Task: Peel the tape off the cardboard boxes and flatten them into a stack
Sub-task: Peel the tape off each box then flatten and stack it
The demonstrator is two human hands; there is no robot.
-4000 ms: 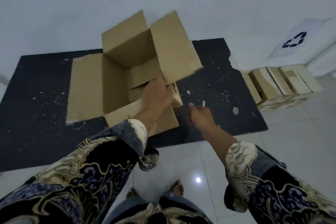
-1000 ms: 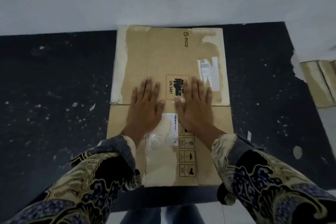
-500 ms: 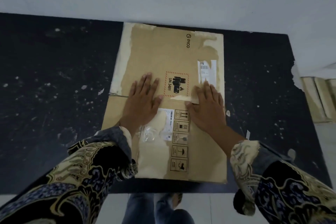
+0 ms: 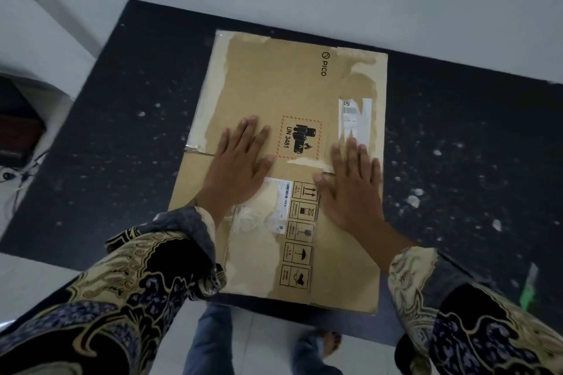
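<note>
pressing flattened box [image 4: 268, 94], both hands

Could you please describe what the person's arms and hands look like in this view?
Both arms wear long batik-style sleeves, black with cream and blue swirling patterns. The left sleeve ends in a turned-back blue-grey cuff. The left hand and right hand are bare, without visible gloves.

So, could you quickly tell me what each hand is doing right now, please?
Left hand: open, pressing flat on the flattened box.
Right hand: the same.
</note>
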